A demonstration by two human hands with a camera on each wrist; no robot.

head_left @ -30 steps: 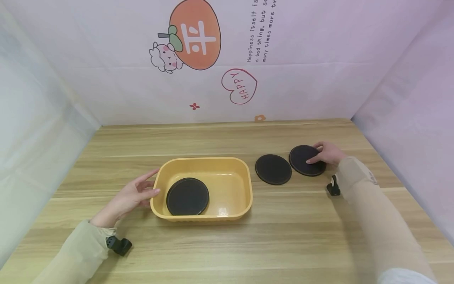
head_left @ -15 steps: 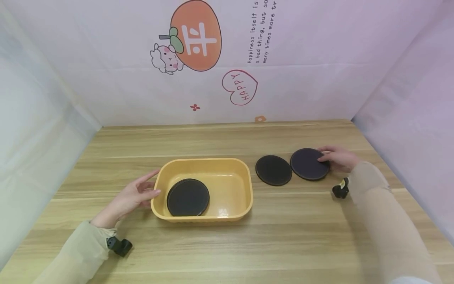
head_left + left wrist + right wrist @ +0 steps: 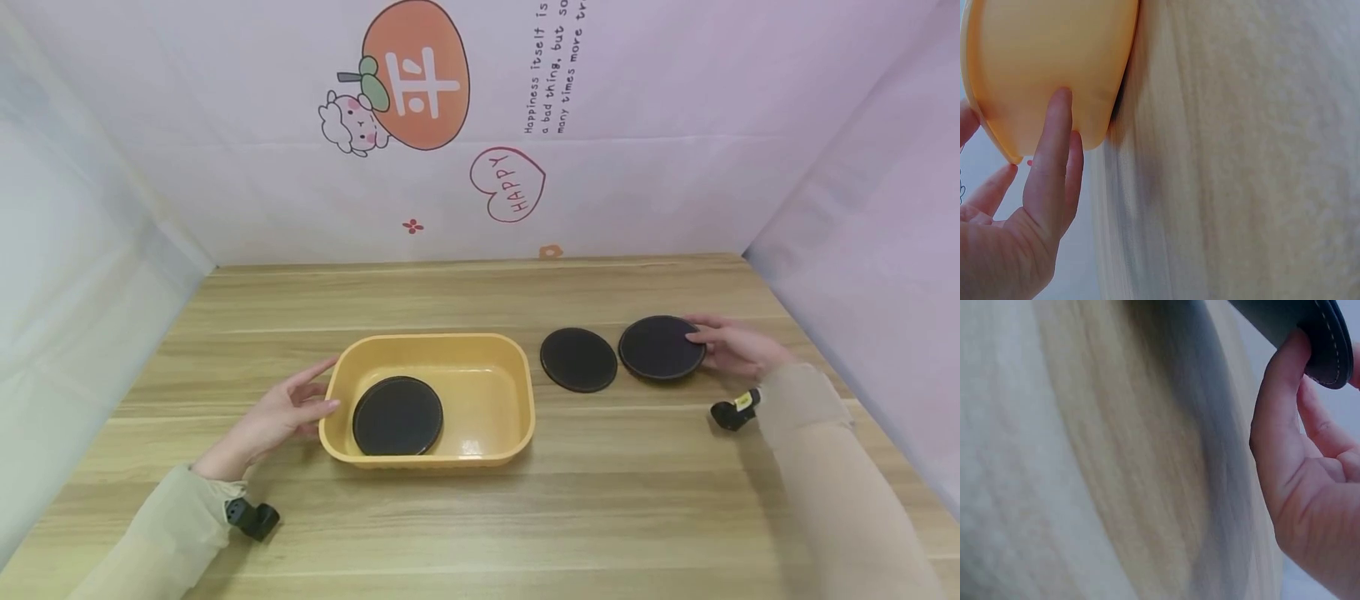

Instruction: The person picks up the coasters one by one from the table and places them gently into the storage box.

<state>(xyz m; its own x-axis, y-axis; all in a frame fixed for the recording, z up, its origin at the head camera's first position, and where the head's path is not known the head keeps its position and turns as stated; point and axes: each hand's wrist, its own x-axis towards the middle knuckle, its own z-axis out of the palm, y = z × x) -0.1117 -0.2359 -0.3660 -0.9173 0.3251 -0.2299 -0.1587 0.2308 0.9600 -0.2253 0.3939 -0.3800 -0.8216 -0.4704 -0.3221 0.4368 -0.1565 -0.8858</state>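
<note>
The head view showed my right hand (image 3: 738, 346) out to the right, with the black disc (image 3: 660, 346) at my fingertips, on the side of the hand toward the middle of the table (image 3: 600, 508). I had hold of it only by its right edge, my thumb laid over the top face and fingers reaching behind and beneath; the hand was opened no wider than the disc's thin edge. From the right wrist, pale stitching ran along the rim, and the part I pinched stood clear of the wood, though I could not tell whether the far edge touched down.

Just left of it lay the second disc (image 3: 578, 359), flat on the wood between my held disc and the yellow tub (image 3: 483, 408). A further disc (image 3: 397, 417) rested inside the tub, in the left part, near the front wall.

My left hand (image 3: 273, 417) held the tub's left end, thumb over the rim, the other fingers spread and fairly straight against the outer wall, as the left wrist view showed. The held disc was well apart from that hand, with the whole tub between them.
</note>
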